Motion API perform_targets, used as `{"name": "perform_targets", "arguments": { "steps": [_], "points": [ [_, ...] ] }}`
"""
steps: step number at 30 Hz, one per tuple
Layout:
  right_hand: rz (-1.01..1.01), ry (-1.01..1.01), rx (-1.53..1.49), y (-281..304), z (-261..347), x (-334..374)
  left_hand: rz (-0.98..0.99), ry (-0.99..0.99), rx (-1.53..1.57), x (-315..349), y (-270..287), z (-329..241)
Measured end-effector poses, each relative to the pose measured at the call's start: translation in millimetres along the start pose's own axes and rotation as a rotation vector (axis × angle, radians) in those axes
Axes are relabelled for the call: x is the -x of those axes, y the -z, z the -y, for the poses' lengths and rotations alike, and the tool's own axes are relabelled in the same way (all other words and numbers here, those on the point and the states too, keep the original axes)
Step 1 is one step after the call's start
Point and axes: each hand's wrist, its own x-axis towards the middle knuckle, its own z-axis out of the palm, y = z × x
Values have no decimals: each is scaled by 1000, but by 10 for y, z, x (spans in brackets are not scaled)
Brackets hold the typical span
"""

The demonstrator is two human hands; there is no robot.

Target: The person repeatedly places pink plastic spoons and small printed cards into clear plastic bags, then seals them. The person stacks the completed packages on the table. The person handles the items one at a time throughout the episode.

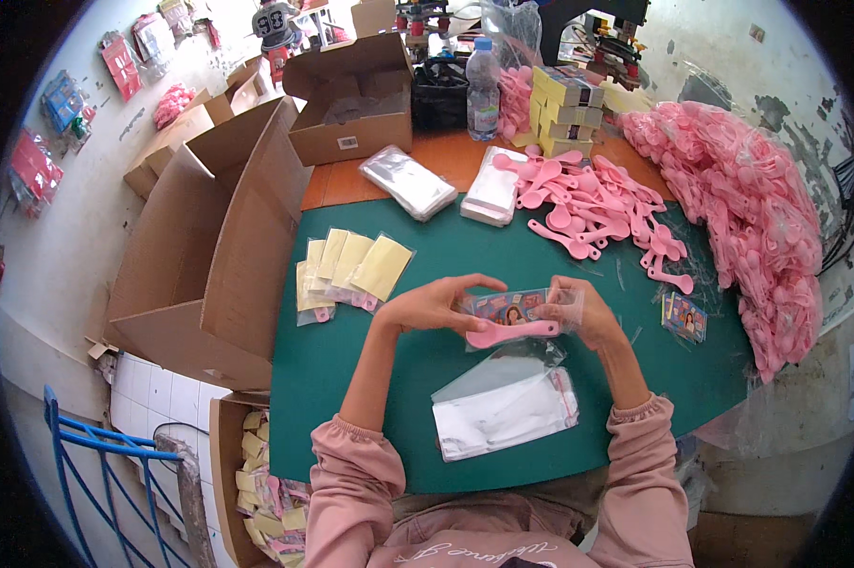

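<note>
Between my hands, over the near middle of the mat, is a clear plastic bag (569, 301) with a printed picture card (505, 309) and a pink measuring spoon (514, 331). My left hand (436, 305) grips its left end, thumb by the spoon's bowl. The fingers of my right hand (586, 314) pinch the right end, near the handle. Whether the spoon lies fully inside the bag, I cannot tell. Just below lies a stack of flat clear bags (503, 417). Loose pink spoons (588, 204) are heaped beyond my right hand. Small cards (683, 318) lie to its right.
Several filled packets with yellow backs (356, 263) lie left on the green mat (351, 398). Two bag stacks (408, 182) and card bundles (567, 99) sit farther back, with a bottle (482, 90). Bagged spoons (739, 189) pile right. Cardboard boxes (209, 237) stand left; another (226, 445) holds packets.
</note>
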Motion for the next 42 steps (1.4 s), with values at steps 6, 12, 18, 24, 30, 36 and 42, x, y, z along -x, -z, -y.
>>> {"name": "perform_targets", "arguments": {
  "steps": [6,12,18,24,30,36,42],
  "points": [
    [-20,-74,67,-8,-64,-47,-226,-64,57,49,1,74],
    [-418,345,562,-208,109,-24,-671,24,319,155,-670,88],
    [-7,580,899,-439,-24,84,-525,155,765,240,-702,102],
    [-12,569,918,-648,-216,73,-481,196,523,235,-679,172],
    [13,498,789,-684,-225,36,-402,122,571,248,-652,204],
    [89,510,963,-707,-223,73,-414,162,627,203,-647,197],
    [210,717,1003,-682,-162,136,-583,109,413,125,-643,404]
  ]
}}
